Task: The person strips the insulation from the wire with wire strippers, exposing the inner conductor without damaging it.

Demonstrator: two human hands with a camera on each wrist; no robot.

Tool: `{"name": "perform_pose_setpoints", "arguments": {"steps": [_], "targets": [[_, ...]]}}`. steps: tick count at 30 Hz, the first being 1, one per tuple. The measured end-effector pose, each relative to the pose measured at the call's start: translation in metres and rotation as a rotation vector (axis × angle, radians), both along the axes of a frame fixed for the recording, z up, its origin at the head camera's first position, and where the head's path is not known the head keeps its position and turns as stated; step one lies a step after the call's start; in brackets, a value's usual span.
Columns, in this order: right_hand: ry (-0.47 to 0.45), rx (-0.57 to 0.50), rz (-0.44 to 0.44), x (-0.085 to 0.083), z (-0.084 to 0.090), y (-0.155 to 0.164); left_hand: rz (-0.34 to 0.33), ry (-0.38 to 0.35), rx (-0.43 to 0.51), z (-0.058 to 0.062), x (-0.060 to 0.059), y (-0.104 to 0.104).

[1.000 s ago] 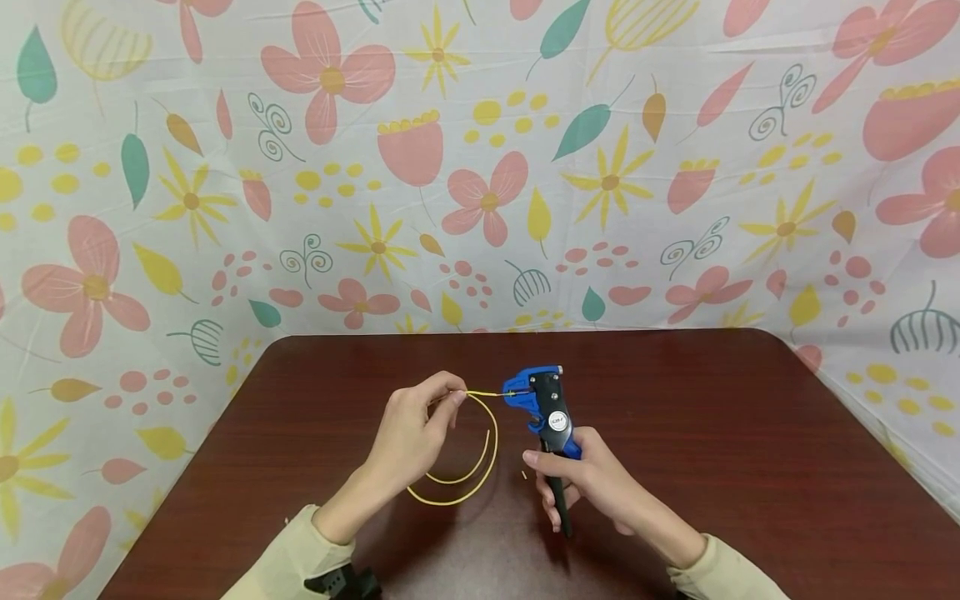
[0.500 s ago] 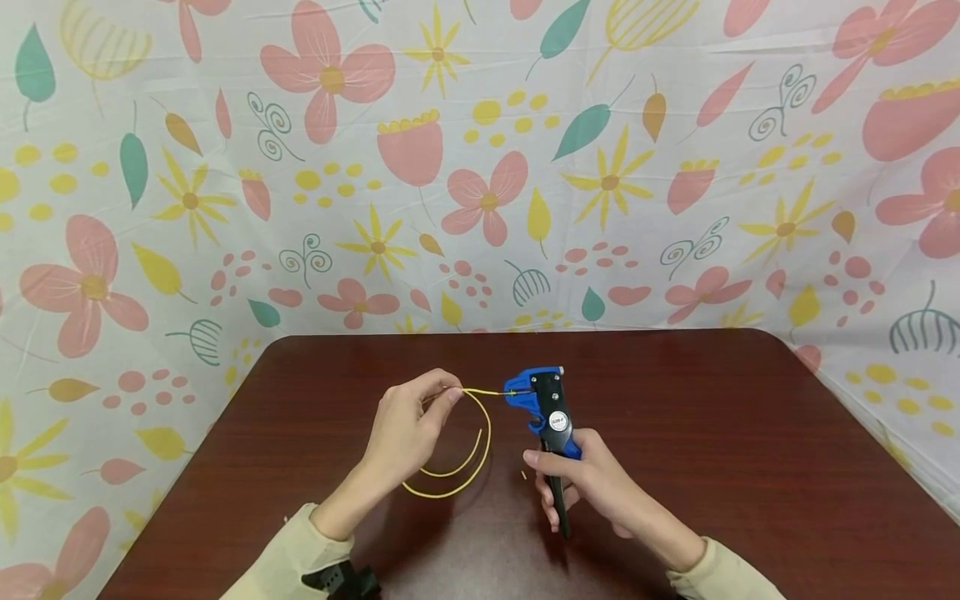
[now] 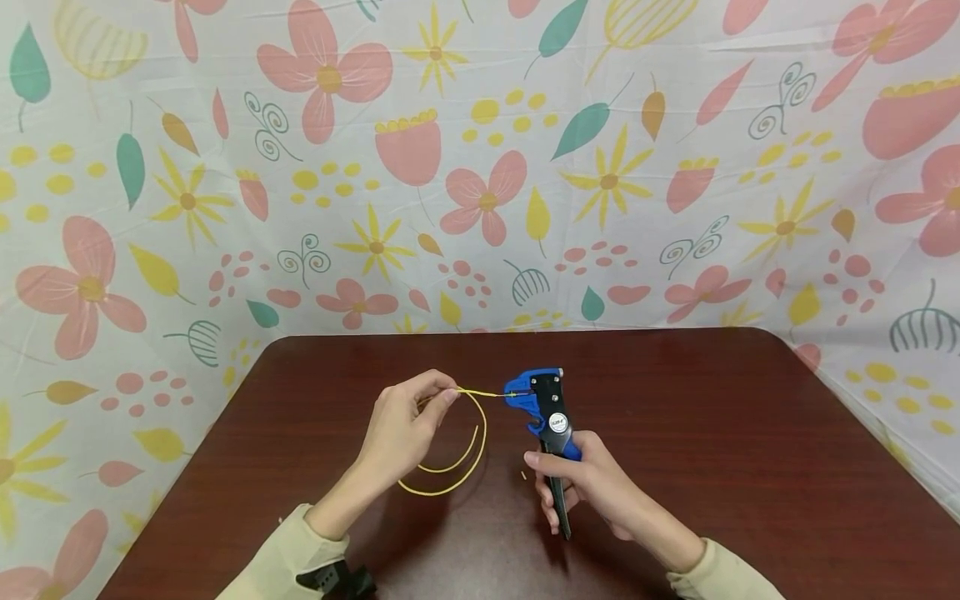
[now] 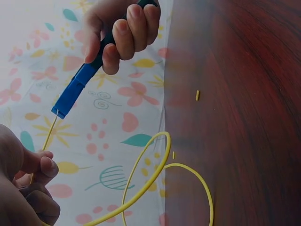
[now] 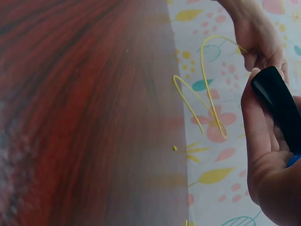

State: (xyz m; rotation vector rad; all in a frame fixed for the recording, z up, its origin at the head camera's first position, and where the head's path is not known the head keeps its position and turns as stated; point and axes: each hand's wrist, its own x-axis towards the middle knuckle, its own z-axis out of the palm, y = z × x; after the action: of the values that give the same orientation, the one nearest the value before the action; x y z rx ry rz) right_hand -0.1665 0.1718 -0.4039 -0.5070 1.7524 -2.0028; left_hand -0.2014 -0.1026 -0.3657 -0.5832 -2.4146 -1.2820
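Observation:
My left hand (image 3: 401, 425) pinches a thin yellow wire (image 3: 480, 392) between thumb and fingertips, above the table. From there the wire runs right to the blue jaws of a black-and-blue wire stripper (image 3: 557, 417), its end in the mouth of the tool. The rest of the wire hangs below the left hand in a loose loop. My right hand (image 3: 592, 475) grips the stripper's handles, with the tool's head pointing up. In the left wrist view, the blue head (image 4: 73, 94) meets the wire's end; how deep it sits is hidden.
Small yellow offcuts lie on the dark red-brown table (image 3: 675, 417); one offcut (image 3: 523, 476) is left of the right hand. A flowered cloth (image 3: 480, 167) hangs behind the table's far edge. A black device (image 3: 333, 579) is strapped to the left wrist.
My left hand has shifted slightly left, and the hanging wire loop has moved left and up with it. The right hand and the stripper stay almost still.

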Motion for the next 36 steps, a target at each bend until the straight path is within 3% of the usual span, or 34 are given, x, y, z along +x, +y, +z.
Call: {"name": "perform_pose_setpoints", "arguments": {"steps": [36], "targets": [[0.007,0.048,-0.035,0.0019,0.0013,0.0020,0.008,-0.007,-0.008,-0.0021,-0.0006,-0.0071]]}}
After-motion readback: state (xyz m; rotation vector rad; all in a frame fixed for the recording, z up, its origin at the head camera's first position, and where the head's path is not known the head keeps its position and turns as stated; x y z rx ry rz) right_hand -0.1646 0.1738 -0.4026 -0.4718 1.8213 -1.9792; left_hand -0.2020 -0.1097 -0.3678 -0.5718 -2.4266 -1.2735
